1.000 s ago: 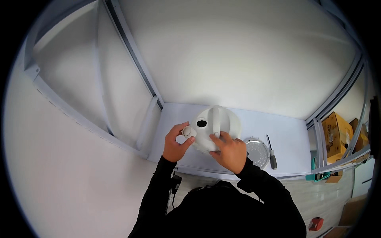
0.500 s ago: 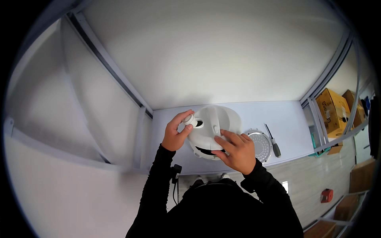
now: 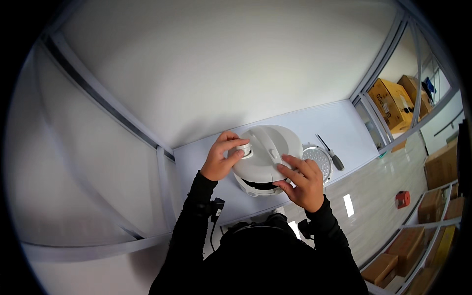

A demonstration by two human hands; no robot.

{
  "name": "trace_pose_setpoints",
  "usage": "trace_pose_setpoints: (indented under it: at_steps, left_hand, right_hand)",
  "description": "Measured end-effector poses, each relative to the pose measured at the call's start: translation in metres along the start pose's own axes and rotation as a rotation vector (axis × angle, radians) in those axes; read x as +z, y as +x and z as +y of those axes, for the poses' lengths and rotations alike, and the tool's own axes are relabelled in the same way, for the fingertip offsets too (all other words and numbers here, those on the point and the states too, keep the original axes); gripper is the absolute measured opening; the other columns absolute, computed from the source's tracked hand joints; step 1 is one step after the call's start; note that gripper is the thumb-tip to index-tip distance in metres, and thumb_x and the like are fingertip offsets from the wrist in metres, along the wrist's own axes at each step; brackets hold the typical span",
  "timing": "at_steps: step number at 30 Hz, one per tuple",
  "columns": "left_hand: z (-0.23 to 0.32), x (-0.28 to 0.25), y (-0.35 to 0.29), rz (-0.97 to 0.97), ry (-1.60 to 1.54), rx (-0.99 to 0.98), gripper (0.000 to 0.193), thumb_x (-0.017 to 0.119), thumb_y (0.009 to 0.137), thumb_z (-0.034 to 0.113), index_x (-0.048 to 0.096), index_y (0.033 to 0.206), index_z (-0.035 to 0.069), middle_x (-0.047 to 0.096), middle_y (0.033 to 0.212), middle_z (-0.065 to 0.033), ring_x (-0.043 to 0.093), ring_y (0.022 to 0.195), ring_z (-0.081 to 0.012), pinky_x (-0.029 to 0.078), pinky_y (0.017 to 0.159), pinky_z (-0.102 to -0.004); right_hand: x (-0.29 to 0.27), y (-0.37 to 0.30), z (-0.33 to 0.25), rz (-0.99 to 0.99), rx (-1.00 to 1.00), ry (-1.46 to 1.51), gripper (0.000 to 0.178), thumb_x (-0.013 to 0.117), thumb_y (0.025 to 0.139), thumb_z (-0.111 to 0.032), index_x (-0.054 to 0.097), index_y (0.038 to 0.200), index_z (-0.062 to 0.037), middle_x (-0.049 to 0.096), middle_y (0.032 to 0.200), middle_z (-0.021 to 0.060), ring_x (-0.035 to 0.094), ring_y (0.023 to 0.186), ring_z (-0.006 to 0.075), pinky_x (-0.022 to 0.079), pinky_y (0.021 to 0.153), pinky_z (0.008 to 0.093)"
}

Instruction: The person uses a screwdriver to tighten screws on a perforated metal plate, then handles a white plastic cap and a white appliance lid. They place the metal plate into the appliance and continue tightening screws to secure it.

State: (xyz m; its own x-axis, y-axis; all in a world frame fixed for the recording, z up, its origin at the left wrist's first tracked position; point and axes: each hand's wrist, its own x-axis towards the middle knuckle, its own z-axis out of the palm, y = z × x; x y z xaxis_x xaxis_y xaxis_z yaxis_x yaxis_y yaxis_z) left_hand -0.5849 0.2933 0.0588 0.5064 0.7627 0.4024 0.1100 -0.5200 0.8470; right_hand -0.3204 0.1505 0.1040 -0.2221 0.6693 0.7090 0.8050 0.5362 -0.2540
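A white cooker (image 3: 252, 191) stands on the table, its domed white lid (image 3: 258, 169) bearing a raised handle (image 3: 264, 139). A dark gap shows between lid and body at the front. My left hand (image 3: 218, 158) pinches a small round white cap (image 3: 244, 147) between fingers and thumb, right at the hole on the lid's left side. Whether the cap is seated there, I cannot tell. My right hand (image 3: 306, 186) grips the lid's front right edge, fingertips on top beside the handle and thumb low near the gap.
Right of the cooker lie a perforated metal disc (image 3: 319, 161) and a screwdriver (image 3: 337, 162) with a grey handle. Metal frame posts and pale panels enclose the white table (image 3: 206, 152). Cardboard boxes (image 3: 391, 105) and a red object (image 3: 402, 199) are off to the right.
My left hand has brought the cap from beside the lid's hole onto it, tipping the cap over. My right hand keeps its hold on the lid. The whole view has turned.
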Motion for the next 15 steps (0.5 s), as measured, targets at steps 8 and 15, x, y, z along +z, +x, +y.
trace_pose_setpoints:
  at_steps: [8,15]
  left_hand:
    - [0.0066,-0.0089,-0.0027,-0.043,-0.029,-0.006,0.033,0.066,0.097,0.005,0.077,0.127,0.002,0.061,0.121,-0.0096,0.061,0.111,-0.0236,0.051,0.097,-0.0341]
    - [0.0032,-0.0080,0.0014,-0.078,-0.178,-0.070,0.031,0.062,0.102,0.007,0.075,0.130,0.000,0.065,0.129,-0.0114,0.064,0.116,-0.0232,0.051,0.100,-0.0340]
  right_hand:
    - [0.0008,0.0048,-0.0054,0.006,0.025,0.006,0.050,0.093,0.072,-0.031,0.078,0.116,-0.0122,0.073,0.129,0.0067,0.061,0.079,0.0244,0.051,0.072,0.0376]
    - [0.0009,0.0091,-0.0047,0.027,0.044,0.002,0.045,0.090,0.075,-0.033,0.080,0.115,-0.0155,0.073,0.126,0.0025,0.062,0.080,0.0233,0.051,0.072,0.0368]
